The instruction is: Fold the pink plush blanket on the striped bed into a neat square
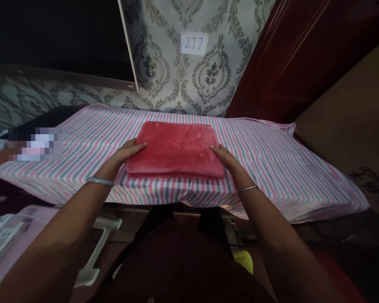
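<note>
A folded red plush cloth (177, 149) lies flat on the striped tablecloth (262, 168), near the front edge. At its left side my left hand (129, 149) grips the edge, thumb on top and the other fingers mostly hidden beside or beneath it. My right hand (223, 155) holds the opposite edge in the same manner, thumb tip pressing on the upper face. Loose layers show along the cloth's front fold. A bangle (100, 181) circles my left wrist, and a thin bracelet (247, 189) my right.
Another person's arm (0, 160) reaches in from the left, its hand area pixelated. A dark television screen (57, 38) hangs at back left. A paper marked 277 (194, 43) is on the patterned wall. A cardboard box (350, 113) stands right, and a white power strip (9, 231) lies lower left.
</note>
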Available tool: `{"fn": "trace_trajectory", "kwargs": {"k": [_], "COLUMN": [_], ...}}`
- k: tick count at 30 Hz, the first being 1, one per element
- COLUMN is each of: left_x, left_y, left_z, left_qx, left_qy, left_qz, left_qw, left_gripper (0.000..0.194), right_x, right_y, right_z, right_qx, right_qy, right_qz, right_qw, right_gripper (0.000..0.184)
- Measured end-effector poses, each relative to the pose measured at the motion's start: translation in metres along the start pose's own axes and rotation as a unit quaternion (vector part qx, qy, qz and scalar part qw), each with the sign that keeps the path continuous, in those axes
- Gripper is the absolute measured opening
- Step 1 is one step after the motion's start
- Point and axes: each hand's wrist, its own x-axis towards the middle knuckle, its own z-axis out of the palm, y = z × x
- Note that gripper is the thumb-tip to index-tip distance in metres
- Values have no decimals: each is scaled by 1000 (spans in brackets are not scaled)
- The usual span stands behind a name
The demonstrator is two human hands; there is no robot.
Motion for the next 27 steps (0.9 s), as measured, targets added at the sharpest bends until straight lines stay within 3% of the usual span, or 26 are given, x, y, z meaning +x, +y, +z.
{"fn": "trace_trajectory", "kwargs": {"k": [4, 8, 11, 14, 17, 19, 22, 24, 27], "left_x": [-14, -23, -26, -26, -27, -31, -41, -48, -53], "left_y": [13, 28, 31, 24, 11, 2, -10, -15, -21], "left_z": [10, 12, 15, 15, 8, 3, 3, 7, 17], "left_qx": [-44, -41, -33, -11, -18, -25, -32, 11, 152], "left_qy": [6, 64, 76, 53, 61, 72, 25, 14, 76], "left_qz": [16, 100, 103, 31, -17, -26, 9, 54, 71], "left_qw": [999, 992, 991, 998, 998, 997, 999, 998, 983], "left_gripper": [53, 56, 57, 55, 59, 62, 66, 75, 85], "right_x": [2, 7, 5, -7, -24, -34, -44, -46, -46], "right_y": [-22, -38, -37, -26, -17, -16, -18, -18, -10], "right_z": [0, -14, -18, -17, -19, -21, -21, -18, -12], "right_qx": [67, 86, 60, 40, 49, 73, 94, 47, -71], "right_qy": [-26, 26, 60, 60, 21, -30, -86, -62, 25], "right_qz": [14, -25, -10, 30, 29, 12, -29, -55, -60], "right_qw": [997, 996, 996, 997, 998, 997, 991, 995, 995], "right_gripper": [49, 70, 78, 70, 55, 51, 60, 68, 79]}}
